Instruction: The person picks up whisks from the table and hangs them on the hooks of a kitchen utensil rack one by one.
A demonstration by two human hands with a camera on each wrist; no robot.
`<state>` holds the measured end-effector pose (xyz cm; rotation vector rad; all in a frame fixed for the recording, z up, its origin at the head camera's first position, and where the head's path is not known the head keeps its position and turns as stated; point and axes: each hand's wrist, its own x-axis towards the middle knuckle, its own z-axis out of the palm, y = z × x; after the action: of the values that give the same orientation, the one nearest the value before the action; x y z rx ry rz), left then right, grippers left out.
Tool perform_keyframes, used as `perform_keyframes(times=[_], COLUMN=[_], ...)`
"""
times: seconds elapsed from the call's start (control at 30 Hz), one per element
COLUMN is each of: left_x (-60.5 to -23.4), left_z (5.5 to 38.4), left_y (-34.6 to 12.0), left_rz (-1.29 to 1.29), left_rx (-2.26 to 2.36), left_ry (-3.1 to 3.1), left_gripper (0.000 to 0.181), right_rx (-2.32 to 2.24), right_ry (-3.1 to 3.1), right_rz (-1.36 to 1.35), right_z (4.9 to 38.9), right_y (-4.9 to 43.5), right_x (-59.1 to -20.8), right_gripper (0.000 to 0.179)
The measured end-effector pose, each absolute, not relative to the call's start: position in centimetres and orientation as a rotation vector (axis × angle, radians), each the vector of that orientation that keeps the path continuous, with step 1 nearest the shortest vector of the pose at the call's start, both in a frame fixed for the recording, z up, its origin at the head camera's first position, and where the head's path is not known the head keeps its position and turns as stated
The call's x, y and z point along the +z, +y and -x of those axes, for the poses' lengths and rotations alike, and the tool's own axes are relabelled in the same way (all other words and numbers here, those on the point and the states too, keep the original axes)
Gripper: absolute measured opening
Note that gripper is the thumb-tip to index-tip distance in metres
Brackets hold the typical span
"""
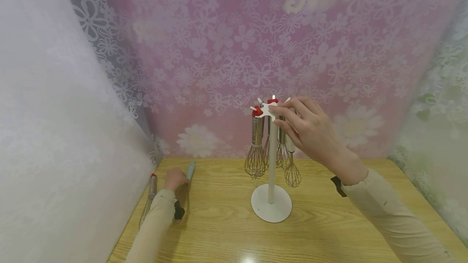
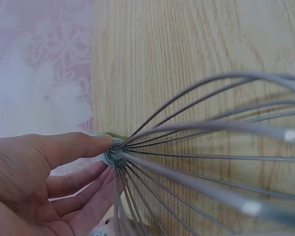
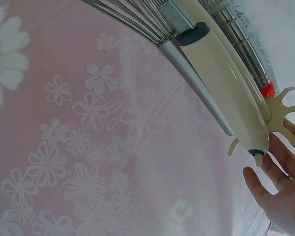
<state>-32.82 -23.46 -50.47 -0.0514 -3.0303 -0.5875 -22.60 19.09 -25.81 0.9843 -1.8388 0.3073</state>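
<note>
On the left of the table my left hand [image 1: 176, 178] grips a whisk with a light blue-green handle [image 1: 191, 169]. In the left wrist view, the thumb and fingers [image 2: 83, 147] close round the handle where the wire loops [image 2: 196, 157] fan out. My right hand [image 1: 310, 127] holds the top of a white whisk stand [image 1: 272, 161], index finger on its hub and thumb beside the post. Several whisks hang from its hooks, among them a steel one [image 1: 257, 131] with a red end. In the right wrist view a cream-handled whisk [image 3: 231, 83] hangs close to the fingers [image 3: 258, 187].
Another steel whisk [image 1: 152, 186] with a red end lies at the table's left edge, partly behind the left sleeve. The stand's round white base [image 1: 271, 212] rests on the wood-grain table [image 1: 219, 230]. Flower-patterned sheets [image 1: 234, 52] enclose the back and sides.
</note>
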Motion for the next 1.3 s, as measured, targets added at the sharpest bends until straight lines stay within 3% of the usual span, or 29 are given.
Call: perform_keyframes(times=[0.13,0.27,0.53,0.8,1.3], left_x=[-50.4,-50.3,-50.2,-50.5,-50.6], left_z=[32.8,32.7,33.0,33.6,33.7], left_y=[-23.1,-22.9,-22.5,-22.3,-21.0], left_rz=[0.099,0.115,0.091,0.080,0.103], left_rx=[-0.542,-0.544,-0.521,-0.627,-0.699], left_ry=[-3.036,-3.057,-3.134,-3.152,-3.135], left_gripper=[0.027,0.012,0.025,0.013,0.015], right_rx=[0.309,0.305,0.301,0.295,0.298], right_ry=[-1.839,-1.839,-1.841,-1.840,-1.835], right_rz=[-0.982,-0.978,-0.980,-0.986,-0.988], right_z=[22.7,22.7,22.7,22.7,22.6], right_y=[19.1,19.1,19.1,19.1,19.2], right_x=[-25.8,-25.8,-25.9,-25.8,-25.8], right_gripper=[0.046,0.046,0.046,0.045,0.044])
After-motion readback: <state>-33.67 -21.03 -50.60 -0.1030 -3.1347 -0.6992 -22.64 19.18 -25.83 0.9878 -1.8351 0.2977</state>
